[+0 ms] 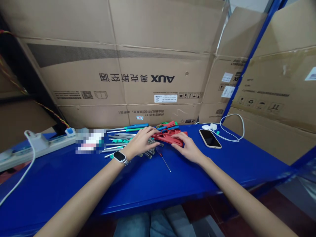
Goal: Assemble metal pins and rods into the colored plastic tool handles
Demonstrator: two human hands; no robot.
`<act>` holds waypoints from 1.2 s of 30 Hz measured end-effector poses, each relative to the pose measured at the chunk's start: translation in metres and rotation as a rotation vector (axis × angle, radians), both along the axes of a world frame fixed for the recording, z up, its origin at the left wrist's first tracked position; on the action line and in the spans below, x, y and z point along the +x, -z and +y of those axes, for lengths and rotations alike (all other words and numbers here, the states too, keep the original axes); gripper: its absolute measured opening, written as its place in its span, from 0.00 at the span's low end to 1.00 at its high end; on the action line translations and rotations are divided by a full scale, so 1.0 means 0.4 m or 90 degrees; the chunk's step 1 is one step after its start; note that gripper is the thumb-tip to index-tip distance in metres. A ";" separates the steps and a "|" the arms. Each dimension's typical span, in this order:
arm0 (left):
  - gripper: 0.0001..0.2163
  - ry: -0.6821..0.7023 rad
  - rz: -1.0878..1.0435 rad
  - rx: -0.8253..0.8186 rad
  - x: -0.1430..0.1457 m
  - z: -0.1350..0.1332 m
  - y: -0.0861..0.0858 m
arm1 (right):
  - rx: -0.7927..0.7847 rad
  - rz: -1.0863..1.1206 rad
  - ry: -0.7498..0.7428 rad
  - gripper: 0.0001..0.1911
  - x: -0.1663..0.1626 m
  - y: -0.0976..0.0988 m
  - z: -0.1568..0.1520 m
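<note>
A red plastic part (pixel 170 136), shaped like a toy gun with several cutouts, lies at the back middle of the blue table. My right hand (pixel 189 148) has its thumb and fingers around the right end of this part. Over a pile of silvery rods (pixel 118 135) with green pieces reaches my left hand (pixel 140 142), fingers stretched and thumb apart, close to the part's left end; contact there is unclear. Between the hands, a thin screwdriver (pixel 166 163) points toward me, its handle end partly in shadow. Green and blue handled tools (pixel 134 127) lie behind my left hand.
A phone (pixel 209 138) lies to the right, beside a white charger with cable (pixel 243 131). On the left are a power strip (pixel 59 142) with plugs and a blurred-out patch. Cardboard sheets (pixel 138 59) stand along the back. The blue table's (pixel 138 187) front edge is near my legs.
</note>
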State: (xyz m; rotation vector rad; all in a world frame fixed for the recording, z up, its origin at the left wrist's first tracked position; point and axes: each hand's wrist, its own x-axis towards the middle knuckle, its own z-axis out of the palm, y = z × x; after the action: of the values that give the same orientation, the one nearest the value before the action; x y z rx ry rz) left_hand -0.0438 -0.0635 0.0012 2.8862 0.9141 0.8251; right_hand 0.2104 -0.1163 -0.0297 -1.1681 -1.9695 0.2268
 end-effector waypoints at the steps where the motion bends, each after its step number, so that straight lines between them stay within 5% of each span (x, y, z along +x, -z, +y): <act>1: 0.20 0.000 -0.013 -0.003 -0.022 -0.014 -0.003 | -0.001 0.002 -0.026 0.14 -0.016 -0.006 -0.010; 5: 0.26 -0.029 -0.013 -0.041 -0.124 -0.075 0.005 | -0.040 -0.038 -0.152 0.16 -0.119 -0.015 -0.041; 8: 0.20 -0.025 0.036 -0.074 -0.195 -0.112 0.024 | -0.075 -0.106 -0.241 0.16 -0.209 -0.005 -0.050; 13: 0.13 -0.044 0.053 -0.122 -0.259 -0.142 0.053 | -0.099 -0.208 -0.245 0.15 -0.294 0.012 -0.035; 24: 0.14 -0.033 -0.037 -0.190 -0.275 -0.146 0.075 | -0.105 -0.119 -0.234 0.12 -0.290 0.033 -0.023; 36: 0.15 -0.108 -0.027 -0.109 -0.270 -0.145 0.065 | -0.092 0.009 -0.205 0.13 -0.305 0.024 -0.015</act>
State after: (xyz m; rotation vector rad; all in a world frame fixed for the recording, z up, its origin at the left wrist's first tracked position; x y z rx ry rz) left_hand -0.1516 -0.1213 -0.0249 2.6640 1.1757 0.7730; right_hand 0.0883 -0.1222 -0.0392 -0.9283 -2.1512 0.5492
